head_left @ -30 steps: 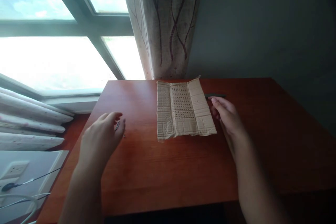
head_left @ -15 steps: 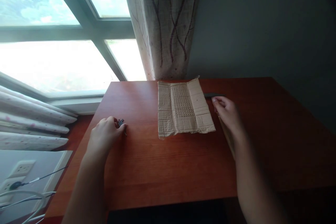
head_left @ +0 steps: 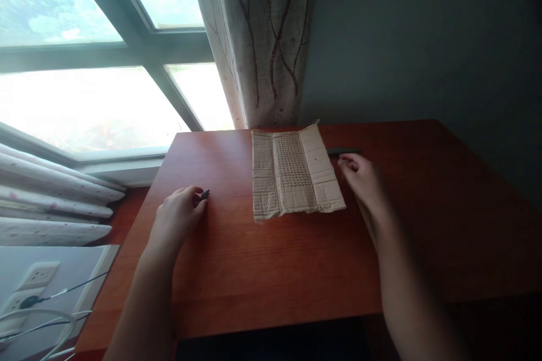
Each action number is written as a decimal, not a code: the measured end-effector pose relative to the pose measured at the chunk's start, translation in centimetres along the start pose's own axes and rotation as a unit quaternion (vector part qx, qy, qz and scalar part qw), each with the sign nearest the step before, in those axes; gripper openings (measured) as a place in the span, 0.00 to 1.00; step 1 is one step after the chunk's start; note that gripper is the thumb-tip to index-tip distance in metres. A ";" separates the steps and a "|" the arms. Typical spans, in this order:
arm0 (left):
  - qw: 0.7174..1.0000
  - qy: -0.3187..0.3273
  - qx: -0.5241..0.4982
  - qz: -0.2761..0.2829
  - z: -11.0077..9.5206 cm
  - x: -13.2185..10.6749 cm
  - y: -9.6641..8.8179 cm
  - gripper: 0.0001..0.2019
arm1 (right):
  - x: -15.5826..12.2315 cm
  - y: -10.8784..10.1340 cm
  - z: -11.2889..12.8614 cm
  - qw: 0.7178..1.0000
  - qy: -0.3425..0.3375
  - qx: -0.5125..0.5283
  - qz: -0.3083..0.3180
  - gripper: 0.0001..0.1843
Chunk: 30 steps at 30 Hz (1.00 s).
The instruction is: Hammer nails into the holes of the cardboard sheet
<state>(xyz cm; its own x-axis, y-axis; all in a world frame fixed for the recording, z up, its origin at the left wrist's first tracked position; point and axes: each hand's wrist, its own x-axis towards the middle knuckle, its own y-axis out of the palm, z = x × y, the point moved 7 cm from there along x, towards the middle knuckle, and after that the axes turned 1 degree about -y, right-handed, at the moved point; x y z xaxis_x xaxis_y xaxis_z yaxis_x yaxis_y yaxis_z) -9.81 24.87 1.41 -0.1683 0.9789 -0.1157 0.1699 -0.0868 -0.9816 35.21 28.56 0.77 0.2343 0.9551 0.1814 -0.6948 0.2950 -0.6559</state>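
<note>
- Off the table's left edge, low down, a wall socket point(head_left: 31, 276) has a dark plug in it and thin cables trailing from it.
- My left hand point(head_left: 178, 217) lies on the wooden table point(head_left: 271, 271) near its left edge. The fingers are drawn in narrow, and thumb and fingertips pinch a small dark metal piece point(head_left: 204, 194).
- That piece sticks out of my fingertips toward the far edge, well apart from the cardboard.
- A creased cardboard sheet point(head_left: 294, 175) lies flat at the middle of the far edge, with a grid of small holes down its middle panel.
- A slim dark stick point(head_left: 344, 151) lies just beside the sheet's far right corner.
- My right hand point(head_left: 364, 180) rests beside the sheet's right edge, half curled and holding nothing. Its fingertips are close to the stick, and I cannot tell whether they touch it.
</note>
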 end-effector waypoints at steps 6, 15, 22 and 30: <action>1.000 -0.011 -0.017 -0.013 0.3 -0.8 -0.4 0.21 | 0.0 0.1 0.0 1.000 0.007 0.001 0.010 0.22; 0.999 -0.037 -0.020 -0.008 2.3 -1.9 -0.2 0.23 | -0.1 0.1 0.0 1.000 0.007 -0.014 0.012 0.22; 0.997 -0.058 0.020 0.044 3.4 -3.2 0.0 0.16 | -0.1 0.1 0.1 1.000 0.012 -0.009 0.017 0.23; 0.998 -0.046 0.026 0.039 3.4 -3.5 0.4 0.13 | -0.1 0.4 -0.4 1.000 0.005 0.000 0.018 0.22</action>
<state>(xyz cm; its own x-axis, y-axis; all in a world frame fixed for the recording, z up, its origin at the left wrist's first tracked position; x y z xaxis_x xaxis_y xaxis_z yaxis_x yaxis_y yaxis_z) -12.45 20.77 0.90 -0.2451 0.9479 -0.2037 0.1363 -0.1743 -0.9752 35.19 28.60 0.27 0.2165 0.9646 0.1503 -0.7022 0.2608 -0.6625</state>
